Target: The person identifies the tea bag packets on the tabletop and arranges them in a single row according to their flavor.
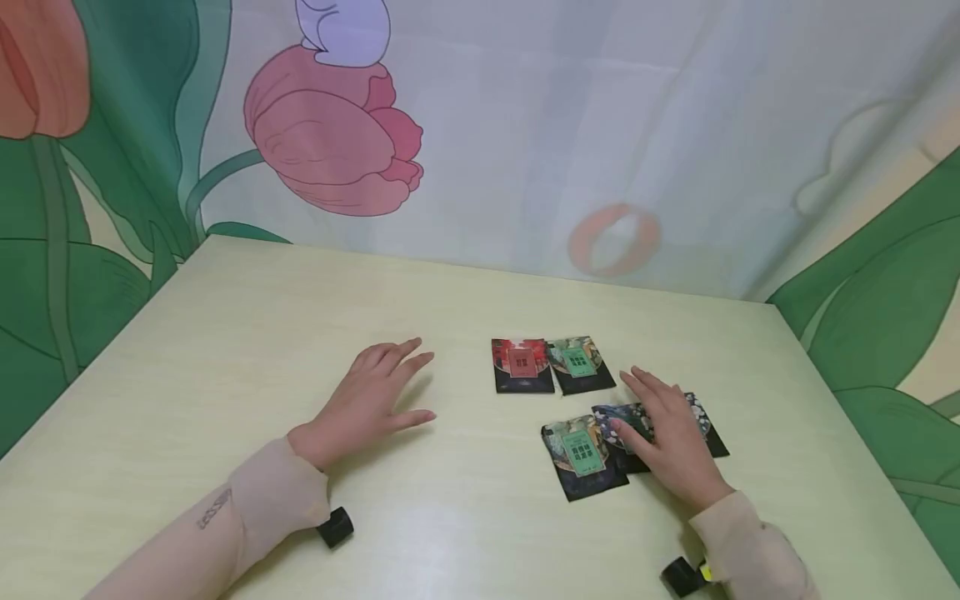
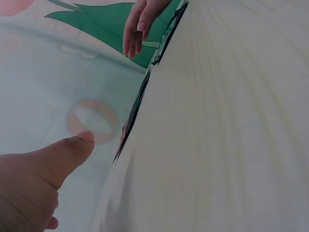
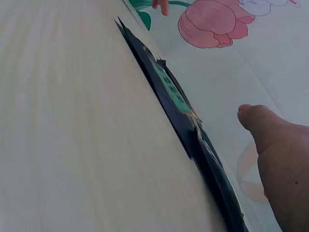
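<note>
My right hand hovers over dark floral packets, fingers extended, and hides part of them. In the right wrist view its thumb stands apart from the packets. Left of that hand lies a flat green-labelled packet, its corner meeting the floral ones. Farther back, a red-labelled packet lies side by side with another green-labelled packet. To the left of all these, my left hand is held above the table with fingers spread and nothing in it.
The pale wood-grain table reaches back to a white curtain printed with tulips and leaves. A small black device sits at the left wrist, another black device at the right.
</note>
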A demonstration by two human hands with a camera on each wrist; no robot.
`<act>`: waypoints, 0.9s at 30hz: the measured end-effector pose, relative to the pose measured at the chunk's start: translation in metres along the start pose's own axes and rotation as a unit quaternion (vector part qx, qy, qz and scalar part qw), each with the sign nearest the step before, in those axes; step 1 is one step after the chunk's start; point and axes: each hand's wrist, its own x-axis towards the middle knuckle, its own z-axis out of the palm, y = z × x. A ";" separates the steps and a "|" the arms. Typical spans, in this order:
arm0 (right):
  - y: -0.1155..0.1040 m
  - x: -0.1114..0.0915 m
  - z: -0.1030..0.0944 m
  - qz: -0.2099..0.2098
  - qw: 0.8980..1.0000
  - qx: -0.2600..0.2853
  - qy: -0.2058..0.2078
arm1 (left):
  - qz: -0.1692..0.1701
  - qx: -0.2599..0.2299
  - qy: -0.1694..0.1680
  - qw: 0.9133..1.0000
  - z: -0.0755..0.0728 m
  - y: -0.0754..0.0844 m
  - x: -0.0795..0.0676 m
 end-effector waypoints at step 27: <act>-0.036 -0.013 0.013 -0.104 0.994 -0.003 -0.017 | 0.008 -0.059 0.019 0.998 0.028 0.026 0.043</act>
